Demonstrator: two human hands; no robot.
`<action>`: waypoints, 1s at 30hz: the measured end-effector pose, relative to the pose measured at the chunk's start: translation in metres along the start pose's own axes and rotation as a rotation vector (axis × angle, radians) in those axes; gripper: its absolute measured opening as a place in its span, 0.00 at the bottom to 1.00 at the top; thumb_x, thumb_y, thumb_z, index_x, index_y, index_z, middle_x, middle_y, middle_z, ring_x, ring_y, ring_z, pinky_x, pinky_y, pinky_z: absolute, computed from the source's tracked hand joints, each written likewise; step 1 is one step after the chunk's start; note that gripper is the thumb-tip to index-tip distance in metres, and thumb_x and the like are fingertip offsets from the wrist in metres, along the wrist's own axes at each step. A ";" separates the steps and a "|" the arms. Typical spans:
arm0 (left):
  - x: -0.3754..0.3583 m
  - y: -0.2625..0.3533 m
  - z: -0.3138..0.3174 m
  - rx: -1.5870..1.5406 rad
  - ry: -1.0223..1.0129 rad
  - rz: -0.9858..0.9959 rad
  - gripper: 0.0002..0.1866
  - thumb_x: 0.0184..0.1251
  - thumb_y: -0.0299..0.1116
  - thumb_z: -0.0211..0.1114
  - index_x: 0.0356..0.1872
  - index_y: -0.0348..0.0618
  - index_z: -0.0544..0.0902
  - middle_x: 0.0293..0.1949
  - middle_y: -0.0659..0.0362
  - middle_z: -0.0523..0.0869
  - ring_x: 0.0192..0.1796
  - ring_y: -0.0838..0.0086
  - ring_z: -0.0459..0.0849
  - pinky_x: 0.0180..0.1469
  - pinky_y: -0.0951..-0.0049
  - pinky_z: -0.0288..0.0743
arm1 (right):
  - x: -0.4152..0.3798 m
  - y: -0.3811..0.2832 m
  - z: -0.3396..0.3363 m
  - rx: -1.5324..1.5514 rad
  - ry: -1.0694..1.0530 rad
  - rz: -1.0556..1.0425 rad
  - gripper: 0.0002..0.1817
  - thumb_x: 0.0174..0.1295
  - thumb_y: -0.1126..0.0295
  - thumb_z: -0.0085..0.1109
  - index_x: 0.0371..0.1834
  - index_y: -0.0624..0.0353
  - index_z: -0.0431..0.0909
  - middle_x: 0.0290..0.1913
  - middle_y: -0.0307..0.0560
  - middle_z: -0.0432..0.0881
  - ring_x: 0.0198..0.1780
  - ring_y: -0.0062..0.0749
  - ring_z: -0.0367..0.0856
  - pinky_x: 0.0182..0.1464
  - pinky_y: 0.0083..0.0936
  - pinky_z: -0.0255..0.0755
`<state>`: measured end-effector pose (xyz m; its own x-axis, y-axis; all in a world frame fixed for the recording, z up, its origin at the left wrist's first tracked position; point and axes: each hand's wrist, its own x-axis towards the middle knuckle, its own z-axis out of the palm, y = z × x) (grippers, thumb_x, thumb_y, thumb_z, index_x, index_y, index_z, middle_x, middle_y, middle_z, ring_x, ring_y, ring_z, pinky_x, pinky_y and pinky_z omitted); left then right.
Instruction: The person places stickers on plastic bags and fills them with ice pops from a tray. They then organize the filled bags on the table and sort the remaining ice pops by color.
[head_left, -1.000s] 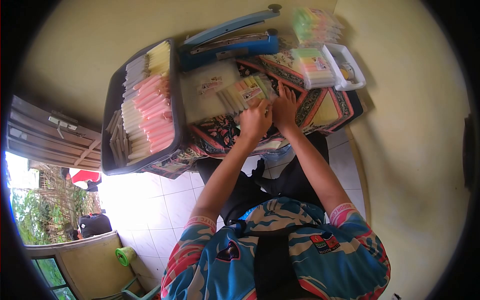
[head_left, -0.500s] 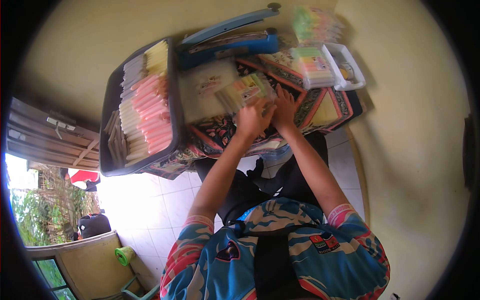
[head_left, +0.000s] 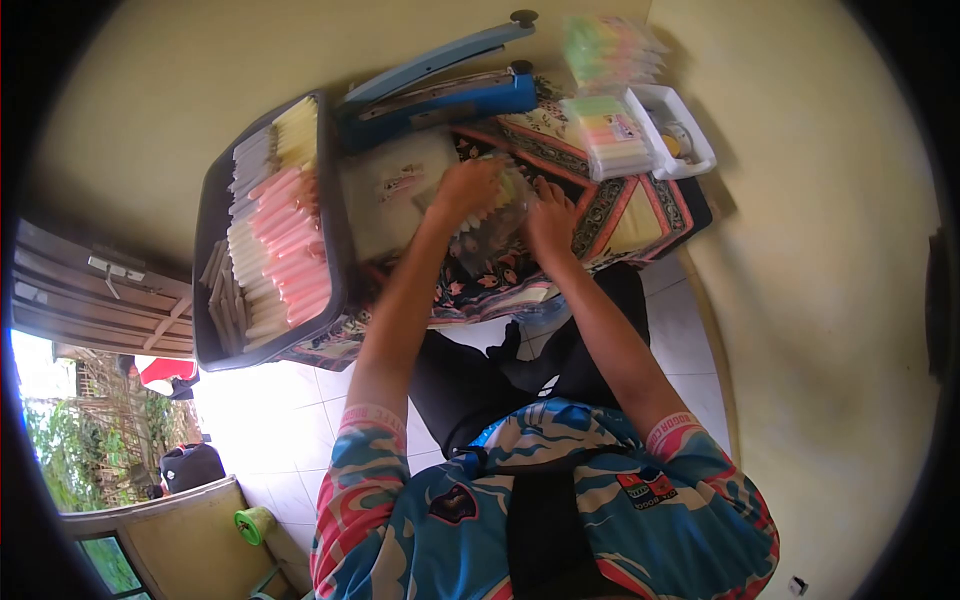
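Observation:
A clear plastic packet of pastel sticks (head_left: 505,195) lies on the patterned cloth (head_left: 640,215) in front of me. My left hand (head_left: 467,188) is over the packet's left part, blurred, its fingertips hard to make out. Against the packet's right side rests my right hand (head_left: 550,215), fingers apart and lying over its edge. Left of the packet are flat clear bags (head_left: 385,195) with a printed label. A black tray (head_left: 337,230) further left holds rows of pink, cream, grey and yellow sticks (head_left: 290,240).
Behind the bags stands a blue sealer (head_left: 440,108) with its arm raised. Filled packets (head_left: 608,135) and a white box (head_left: 700,150) with a tape roll are at the back right, beside another stack of packets (head_left: 605,50). A wall rises behind.
My left hand has moved up and left across the packet. My right hand has shifted slightly left and down. The whole view has shifted a little.

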<state>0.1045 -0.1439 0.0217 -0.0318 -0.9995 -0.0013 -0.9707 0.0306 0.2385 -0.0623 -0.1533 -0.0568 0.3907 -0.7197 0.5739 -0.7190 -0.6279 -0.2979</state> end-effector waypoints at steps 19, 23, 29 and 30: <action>-0.010 -0.015 0.028 -0.181 0.246 0.129 0.24 0.57 0.35 0.63 0.58 0.56 0.78 0.56 0.57 0.83 0.45 0.56 0.86 0.49 0.57 0.81 | 0.010 -0.002 0.002 -0.045 -0.058 0.062 0.10 0.60 0.71 0.53 0.34 0.59 0.85 0.56 0.55 0.74 0.57 0.52 0.69 0.58 0.48 0.61; -0.008 -0.020 0.032 -0.184 0.272 0.196 0.25 0.58 0.35 0.63 0.59 0.57 0.77 0.56 0.58 0.83 0.45 0.58 0.87 0.48 0.57 0.81 | 0.010 -0.003 0.002 -0.045 -0.082 0.054 0.10 0.61 0.71 0.52 0.35 0.60 0.85 0.57 0.56 0.73 0.58 0.52 0.69 0.59 0.49 0.61; -0.007 -0.020 0.030 -0.197 0.241 0.213 0.26 0.59 0.35 0.62 0.61 0.57 0.75 0.49 0.55 0.87 0.43 0.59 0.87 0.46 0.59 0.82 | 0.009 -0.002 0.003 -0.049 -0.094 0.043 0.11 0.63 0.70 0.51 0.38 0.59 0.85 0.58 0.56 0.73 0.59 0.52 0.68 0.60 0.49 0.60; -0.009 -0.018 0.026 -0.217 0.212 0.195 0.26 0.60 0.35 0.62 0.62 0.57 0.74 0.47 0.54 0.87 0.42 0.59 0.88 0.45 0.59 0.82 | 0.009 -0.001 0.003 -0.043 -0.097 0.044 0.11 0.63 0.70 0.51 0.39 0.59 0.85 0.58 0.56 0.72 0.59 0.52 0.67 0.60 0.49 0.60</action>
<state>0.1158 -0.1353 -0.0075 -0.1393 -0.9554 0.2603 -0.8773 0.2410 0.4150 -0.0560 -0.1598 -0.0535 0.4106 -0.7731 0.4834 -0.7599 -0.5832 -0.2873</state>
